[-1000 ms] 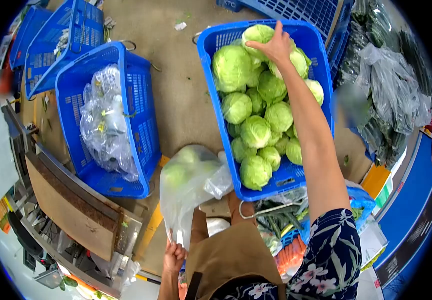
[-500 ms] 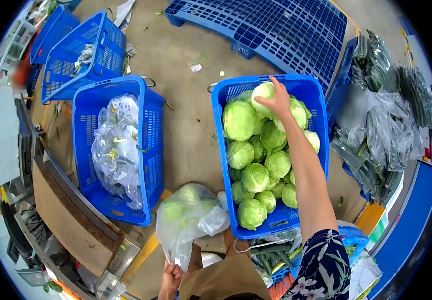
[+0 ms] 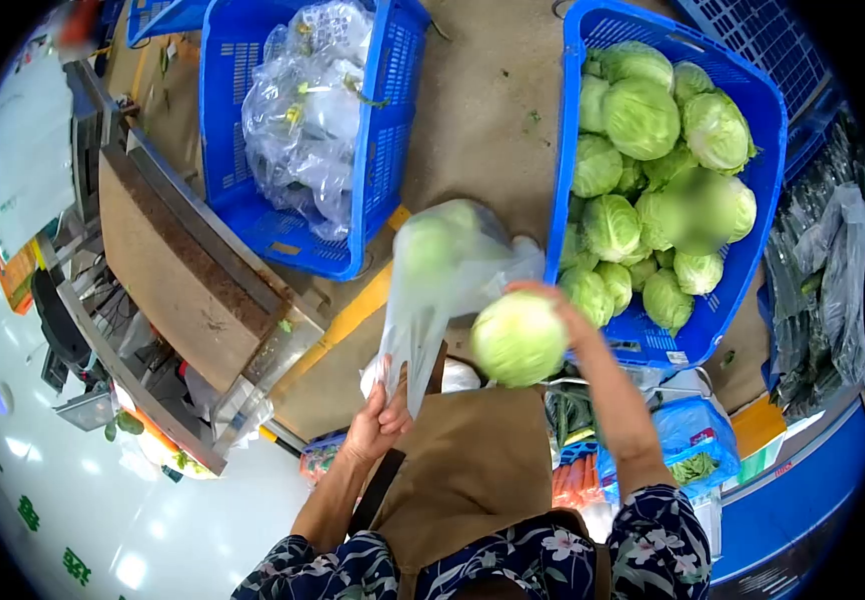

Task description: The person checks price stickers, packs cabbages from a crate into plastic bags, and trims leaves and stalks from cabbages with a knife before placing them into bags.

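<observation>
My left hand (image 3: 381, 422) is closed on the gathered end of a clear plastic bag (image 3: 429, 300). Pale green cabbages show through the bag, which hangs in front of me. In my right hand (image 3: 571, 318) is a round cabbage (image 3: 520, 340), held just right of the bag and outside it. Motion blurs the fingers on it a little. Several more cabbages (image 3: 641, 118) are heaped in a blue crate (image 3: 718, 310) beyond my right hand; a blurred patch covers part of the heap.
A second blue crate (image 3: 385, 150) with crumpled clear plastic (image 3: 318, 120) stands ahead on the left. Beside it is a brown-topped bench (image 3: 168, 270). Dark vegetables in plastic (image 3: 823, 270) lie at the right. Carrots (image 3: 581, 482) and a blue bag (image 3: 695, 435) are near my right forearm.
My right hand has come back from the far end of the cabbage crate with a cabbage, nearer the bag. My left hand keeps its hold on the bag. The view has shifted.
</observation>
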### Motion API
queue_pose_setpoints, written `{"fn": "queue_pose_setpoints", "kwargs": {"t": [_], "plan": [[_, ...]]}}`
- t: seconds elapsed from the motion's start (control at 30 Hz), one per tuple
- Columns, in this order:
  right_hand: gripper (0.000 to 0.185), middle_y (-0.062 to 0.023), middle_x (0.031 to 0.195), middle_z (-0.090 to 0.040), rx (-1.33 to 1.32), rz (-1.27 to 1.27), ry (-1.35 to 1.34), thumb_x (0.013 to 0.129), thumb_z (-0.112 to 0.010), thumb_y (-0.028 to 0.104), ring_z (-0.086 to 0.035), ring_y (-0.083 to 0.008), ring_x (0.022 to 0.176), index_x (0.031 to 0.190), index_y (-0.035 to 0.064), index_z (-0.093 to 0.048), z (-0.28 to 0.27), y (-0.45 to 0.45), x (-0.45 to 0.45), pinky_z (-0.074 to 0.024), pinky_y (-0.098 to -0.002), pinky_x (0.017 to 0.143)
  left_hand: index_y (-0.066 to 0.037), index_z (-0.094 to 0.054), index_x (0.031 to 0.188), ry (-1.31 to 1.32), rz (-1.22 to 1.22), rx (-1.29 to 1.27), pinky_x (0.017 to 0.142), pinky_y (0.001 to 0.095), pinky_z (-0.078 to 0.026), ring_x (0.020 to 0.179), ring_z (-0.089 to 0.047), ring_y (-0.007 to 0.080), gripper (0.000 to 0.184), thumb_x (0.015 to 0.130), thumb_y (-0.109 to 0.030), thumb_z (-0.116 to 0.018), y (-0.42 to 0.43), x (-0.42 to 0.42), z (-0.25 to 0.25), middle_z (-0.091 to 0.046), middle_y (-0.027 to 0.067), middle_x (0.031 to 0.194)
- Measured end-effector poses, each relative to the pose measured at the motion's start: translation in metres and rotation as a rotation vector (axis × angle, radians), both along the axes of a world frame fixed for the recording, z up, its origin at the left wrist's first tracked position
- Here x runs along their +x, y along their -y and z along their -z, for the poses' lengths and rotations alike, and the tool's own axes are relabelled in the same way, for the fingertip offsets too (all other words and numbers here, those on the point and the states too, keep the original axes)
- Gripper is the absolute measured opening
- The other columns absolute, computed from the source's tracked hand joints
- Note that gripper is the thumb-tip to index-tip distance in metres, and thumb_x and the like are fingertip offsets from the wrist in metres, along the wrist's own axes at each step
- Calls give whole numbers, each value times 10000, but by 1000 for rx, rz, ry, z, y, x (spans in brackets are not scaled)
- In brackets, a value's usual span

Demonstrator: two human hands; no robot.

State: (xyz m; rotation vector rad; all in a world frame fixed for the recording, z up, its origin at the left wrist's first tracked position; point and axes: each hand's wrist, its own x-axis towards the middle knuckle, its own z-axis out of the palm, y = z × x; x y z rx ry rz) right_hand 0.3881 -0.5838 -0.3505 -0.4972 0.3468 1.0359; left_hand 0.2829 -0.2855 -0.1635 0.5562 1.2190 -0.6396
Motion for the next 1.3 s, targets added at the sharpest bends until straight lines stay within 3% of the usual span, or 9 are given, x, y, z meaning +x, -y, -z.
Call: {"fn": "queue_pose_setpoints", "kwargs": {"t": [0.17, 0.3, 0.5, 0.67, 0.87, 0.97, 1.07, 1.13, 1.3], "plan": [[710, -134, 1218, -568, 270, -143, -305, 762, -653, 258, -565, -224, 1114, 1388, 46, -393, 46, -123, -94, -471, -335, 946, -312, -199, 1474, 7, 212, 14, 610, 303, -401, 483, -255, 86, 505, 1002, -431, -332, -12, -7, 5, -253, -51, 599], [579, -128, 1238, -569, 45, -203, -729, 838, -618, 361, -580, -234, 1101, 1305, 49, -475, 76, -142, -82, -496, -365, 921, -263, -215, 1478, 33, 406, 59, 603, 300, -411, 481, -261, 82, 500, 1010, -403, -325, -42, -23, 14, -240, -56, 588], [628, -113, 1248, -564, -151, 24, -647, 830, -607, 514, -554, -256, 1131, 1289, 102, -494, 92, -142, -66, -455, -471, 959, -277, -268, 1458, 47, 104, 59, 598, 295, -391, 457, -251, 85, 475, 1006, -400, -346, -33, -24, 5, -256, -58, 566], [1026, -278, 1419, -264, -352, 150, -1073, 743, -570, 721, -539, -479, 1060, 1446, 76, -191, 88, -128, -134, -475, -599, 843, -329, -325, 1410, 15, -117, 36, 565, 272, -319, 441, -249, 68, 470, 966, -443, -427, -35, -37, -16, -273, -84, 529], [866, -267, 1342, -382, -776, 15, -615, 823, -686, 355, -657, -372, 841, 1428, 80, -129, 39, -77, -186, -562, -444, 593, -293, -394, 1369, -17, -403, -9, 527, 254, -300, 426, -281, 74, 368, 1011, -364, -355, -48, -47, -12, -304, -65, 522], [558, -183, 1115, -600, -559, -28, -439, 859, -656, 292, -671, -255, 773, 1287, 10, -434, -10, -47, -154, -557, -351, 611, -276, -525, 1266, -16, -435, -1, 535, 262, -312, 428, -289, 84, 318, 1018, -347, -338, -69, -75, 15, -310, -50, 535], [373, -131, 858, -672, -1074, 71, -62, 823, -692, 288, -659, -216, 767, 1022, -24, -644, -23, 0, -100, -522, -306, 645, -279, -513, 1276, -15, -403, 13, 558, 265, -344, 413, -284, 86, 314, 1010, -354, -365, -65, -80, 14, -314, -51, 534], [835, -256, 1203, -540, -1899, -174, 658, 678, -801, 440, -524, -400, 1103, 1287, -18, -460, 21, 36, -96, -443, -484, 884, -286, -506, 1283, -88, -359, 40, 554, 266, -342, 414, -283, 83, 309, 1007, -345, -381, -48, -75, 10, -311, -52, 532], [1280, -328, 1380, -314, -1708, -668, 376, 493, -817, 638, -405, -512, 1197, 1449, 28, -223, 107, 79, -96, -368, -509, 996, -323, -449, 1333, -111, -365, 24, 551, 254, -331, 417, -269, 77, 335, 1001, -329, -403, -32, -74, 14, -298, -56, 529]]}}
